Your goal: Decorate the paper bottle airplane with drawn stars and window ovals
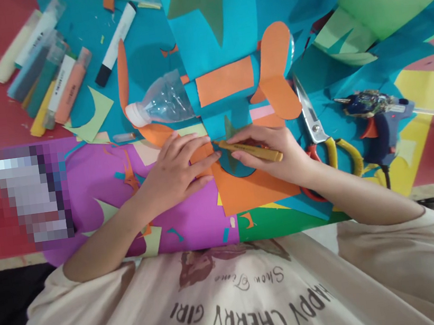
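Note:
My right hand (pixel 285 151) grips a mustard-yellow marker (pixel 258 152), its tip pointing left near the fingers of my other hand. My left hand (pixel 180 162) lies flat, fingers stretched out, over a piece of orange paper (pixel 261 191) with a curved cut-out. Whatever mark the tip makes is too small to see. Just beyond both hands lies a clear plastic bottle (pixel 166 100) with a white cap, its body wrapped in blue and orange paper. Orange paper shapes (pixel 279 69) stick out at the bottle's right end.
Scissors (pixel 313 123) with red and yellow handles and a blue glue gun (pixel 382 125) lie at the right. Several markers (pixel 51 72) are grouped at upper left, with a black-capped marker (pixel 116 45) beside them. Purple paper (pixel 185 225) and scraps cover the near side.

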Motion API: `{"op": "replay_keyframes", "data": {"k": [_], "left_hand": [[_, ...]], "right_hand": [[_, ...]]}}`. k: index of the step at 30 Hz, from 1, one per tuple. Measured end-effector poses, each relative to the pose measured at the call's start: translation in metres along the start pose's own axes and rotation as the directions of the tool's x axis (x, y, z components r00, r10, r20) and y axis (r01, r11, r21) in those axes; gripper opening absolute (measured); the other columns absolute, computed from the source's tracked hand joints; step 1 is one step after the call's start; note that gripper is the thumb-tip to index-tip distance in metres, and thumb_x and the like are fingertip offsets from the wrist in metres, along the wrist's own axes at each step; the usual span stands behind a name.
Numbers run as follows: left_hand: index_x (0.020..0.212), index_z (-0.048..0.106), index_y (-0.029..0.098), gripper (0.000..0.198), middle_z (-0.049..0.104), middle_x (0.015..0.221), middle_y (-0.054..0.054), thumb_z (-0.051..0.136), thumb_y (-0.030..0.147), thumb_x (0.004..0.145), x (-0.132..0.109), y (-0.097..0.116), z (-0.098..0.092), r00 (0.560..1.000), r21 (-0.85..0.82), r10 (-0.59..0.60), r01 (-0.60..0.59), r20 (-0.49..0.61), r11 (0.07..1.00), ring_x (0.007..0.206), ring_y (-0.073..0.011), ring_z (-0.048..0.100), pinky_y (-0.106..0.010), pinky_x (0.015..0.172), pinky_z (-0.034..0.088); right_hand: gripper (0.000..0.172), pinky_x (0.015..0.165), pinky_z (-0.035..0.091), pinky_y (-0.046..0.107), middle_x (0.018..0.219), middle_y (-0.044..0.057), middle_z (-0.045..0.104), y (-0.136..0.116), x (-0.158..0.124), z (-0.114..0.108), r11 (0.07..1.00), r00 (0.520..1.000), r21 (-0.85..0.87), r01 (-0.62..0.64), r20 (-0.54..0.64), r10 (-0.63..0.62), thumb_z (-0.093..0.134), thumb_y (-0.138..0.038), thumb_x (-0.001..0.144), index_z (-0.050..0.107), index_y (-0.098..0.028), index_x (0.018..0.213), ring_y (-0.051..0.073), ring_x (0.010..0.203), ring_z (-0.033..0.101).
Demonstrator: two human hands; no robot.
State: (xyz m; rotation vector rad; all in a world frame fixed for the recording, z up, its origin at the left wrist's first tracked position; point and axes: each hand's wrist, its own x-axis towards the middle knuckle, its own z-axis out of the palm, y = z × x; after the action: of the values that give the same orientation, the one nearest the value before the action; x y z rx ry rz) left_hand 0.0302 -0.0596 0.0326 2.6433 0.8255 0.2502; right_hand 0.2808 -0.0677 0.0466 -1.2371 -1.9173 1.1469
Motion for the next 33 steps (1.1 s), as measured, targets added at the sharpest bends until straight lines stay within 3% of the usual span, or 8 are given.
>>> {"op": "replay_keyframes", "data": {"k": [4, 10, 19, 24, 33], "left_hand": [[0.138, 0.055, 0.028, 0.038, 0.051, 0.144, -0.013, 0.054, 0.032, 0.1, 0.0001, -0.0005, 0.0004, 1.0, -0.006, -0.013, 0.013, -0.001, 1.0, 0.135, -0.0327, 0.045, -0.063, 0.115, 0.035], [0.14, 0.054, 0.027, 0.039, 0.052, 0.143, -0.013, 0.05, 0.035, 0.102, -0.0005, -0.0011, 0.0016, 1.0, 0.006, 0.007, -0.007, -0.028, 1.0, 0.134, -0.0323, 0.046, -0.061, 0.114, 0.037], [0.138, 0.056, 0.023, 0.037, 0.054, 0.14, -0.016, 0.047, 0.033, 0.103, 0.0002, -0.0007, 0.0015, 0.997, 0.027, 0.038, -0.036, -0.063, 0.999, 0.131, -0.0334, 0.049, -0.06, 0.113, 0.039], [0.141, 0.052, 0.027, 0.04, 0.052, 0.143, -0.014, 0.05, 0.03, 0.102, -0.0001, -0.0008, 0.0009, 1.0, 0.019, 0.01, -0.01, -0.018, 1.0, 0.134, -0.0327, 0.046, -0.062, 0.113, 0.038], [0.137, 0.055, 0.021, 0.036, 0.054, 0.139, -0.015, 0.046, 0.03, 0.103, 0.0006, -0.0005, 0.0014, 0.997, 0.051, 0.048, -0.045, -0.066, 0.998, 0.13, -0.0328, 0.05, -0.06, 0.112, 0.04]], "right_hand": [[0.016, 0.067, 0.054, 0.025, 0.089, 0.005, 0.076, -0.0014, 0.0004, -0.0001, 1.0, 1.0, 0.007, -0.01, 0.019, 0.01, 0.064, -0.029, 0.089, 0.069, -0.018, 0.1, 0.015, 0.073, 0.069], [0.015, 0.059, 0.051, 0.023, 0.083, 0.005, 0.075, -0.0026, 0.0006, -0.0006, 1.0, 1.0, 0.019, -0.013, -0.008, 0.013, 0.063, -0.027, 0.089, 0.07, -0.016, 0.097, 0.012, 0.064, 0.065], [0.015, 0.06, 0.051, 0.023, 0.084, 0.004, 0.075, -0.0028, 0.0005, -0.0019, 0.999, 1.0, 0.02, -0.029, -0.005, 0.029, 0.063, -0.028, 0.089, 0.07, -0.017, 0.096, 0.013, 0.067, 0.066], [0.016, 0.062, 0.051, 0.024, 0.086, 0.005, 0.075, -0.0025, 0.0003, -0.0025, 1.0, 1.0, 0.025, -0.017, 0.003, 0.017, 0.063, -0.028, 0.089, 0.071, -0.016, 0.097, 0.014, 0.07, 0.067], [0.014, 0.062, 0.051, 0.024, 0.084, 0.005, 0.075, -0.0031, 0.0004, -0.0025, 0.999, 1.0, 0.03, -0.03, -0.005, 0.03, 0.063, -0.027, 0.089, 0.07, -0.017, 0.095, 0.014, 0.069, 0.067]]}}
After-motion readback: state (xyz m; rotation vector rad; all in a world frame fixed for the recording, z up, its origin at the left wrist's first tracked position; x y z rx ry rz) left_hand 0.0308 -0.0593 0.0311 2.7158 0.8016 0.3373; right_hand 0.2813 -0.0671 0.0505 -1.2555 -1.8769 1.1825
